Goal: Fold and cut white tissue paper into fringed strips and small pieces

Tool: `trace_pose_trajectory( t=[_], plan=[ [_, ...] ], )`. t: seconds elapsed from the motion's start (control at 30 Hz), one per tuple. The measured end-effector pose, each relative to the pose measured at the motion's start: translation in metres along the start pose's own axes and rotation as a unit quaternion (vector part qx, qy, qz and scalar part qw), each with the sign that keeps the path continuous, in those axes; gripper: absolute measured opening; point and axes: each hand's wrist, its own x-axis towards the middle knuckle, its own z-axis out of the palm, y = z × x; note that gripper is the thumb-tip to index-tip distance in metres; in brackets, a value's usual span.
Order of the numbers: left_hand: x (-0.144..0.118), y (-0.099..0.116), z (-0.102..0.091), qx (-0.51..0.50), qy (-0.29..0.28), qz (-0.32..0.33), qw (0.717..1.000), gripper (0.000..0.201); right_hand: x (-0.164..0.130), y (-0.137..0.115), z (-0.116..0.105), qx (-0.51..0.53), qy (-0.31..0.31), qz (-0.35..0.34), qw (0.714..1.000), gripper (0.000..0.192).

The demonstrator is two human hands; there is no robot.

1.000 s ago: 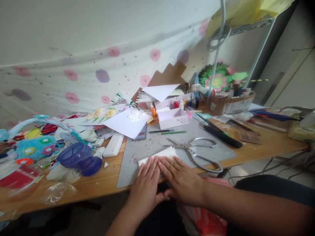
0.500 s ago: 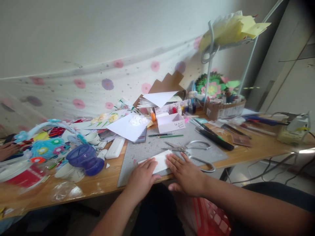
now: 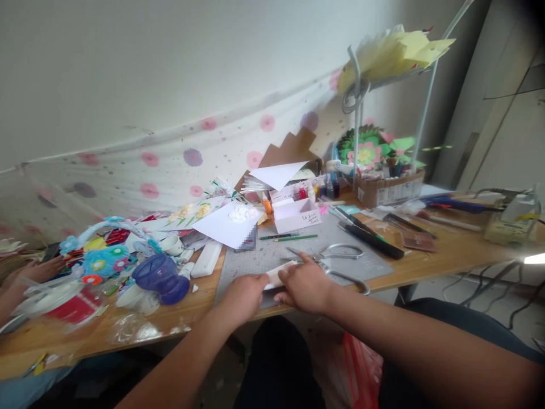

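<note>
Already folded small, the white paper piece (image 3: 276, 274) sits pinched between left hand (image 3: 242, 295) and right hand (image 3: 304, 284) over the grey cutting mat (image 3: 340, 227), its creasing seemingly unfinished.

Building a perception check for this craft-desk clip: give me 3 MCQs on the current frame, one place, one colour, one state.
1. Where do the scissors lie?
A. on the grey cutting mat
B. in the cardboard box
C. on the floor

2. What colour is the cup-shaped vessel left of the mat?
A. yellow
B. purple
C. white

3. What are the left hand and right hand doing?
A. resting apart on bare wood
B. both holding the white paper
C. gripping the scissors

Answers: 1 A, the blades and handles rest on the mat; 2 B, it is translucent purple; 3 B, both hands close on the paper at the mat's near edge.
</note>
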Motion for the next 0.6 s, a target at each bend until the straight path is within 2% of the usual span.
trace_pose_trajectory(
  t=[0.13, 0.2, 0.27, 0.3, 0.33, 0.4, 0.43, 0.47, 0.53, 0.6],
  plan=[
    [0.001, -0.005, -0.01, -0.025, -0.007, 0.003, 1.0, 0.019, 0.011, -0.001, 0.008, 0.021, 0.003, -0.009, 1.0, 0.023],
    [0.0, -0.01, -0.019, -0.034, -0.002, 0.006, 0.999, 0.018, 0.014, 0.002, 0.008, 0.045, 0.009, 0.007, 0.999, 0.019],
    [-0.003, -0.016, -0.026, -0.105, 0.042, 0.003, 0.994, 0.024, 0.015, 0.006, 0.006, 0.078, 0.022, 0.045, 0.996, 0.019],
    [-0.005, -0.018, -0.028, -0.181, 0.088, -0.003, 0.979, 0.032, 0.015, 0.008, 0.004, 0.098, 0.031, 0.07, 0.992, 0.021],
    [-0.007, -0.018, -0.028, -0.281, 0.142, -0.01, 0.949, 0.041, 0.014, 0.009, 0.001, 0.121, 0.04, 0.093, 0.987, 0.024],
    [-0.009, -0.012, -0.022, -0.497, 0.233, -0.028, 0.836, 0.054, 0.011, 0.01, -0.005, 0.179, 0.055, 0.12, 0.975, 0.032],
    [-0.01, -0.005, -0.016, -0.576, 0.241, -0.034, 0.781, 0.059, 0.01, 0.008, -0.008, 0.211, 0.059, 0.122, 0.968, 0.034],
    [-0.01, 0.004, -0.01, -0.633, 0.21, -0.042, 0.744, 0.06, 0.008, 0.007, -0.01, 0.242, 0.061, 0.118, 0.961, 0.035],
    [-0.009, 0.024, 0.004, -0.711, 0.162, -0.074, 0.681, 0.05, 0.004, 0.002, -0.013, 0.292, 0.063, 0.109, 0.948, 0.035],
    [-0.005, 0.041, 0.013, -0.754, 0.173, -0.11, 0.624, 0.044, 0.0, -0.002, -0.015, 0.325, 0.068, 0.112, 0.937, 0.034]
  ],
)
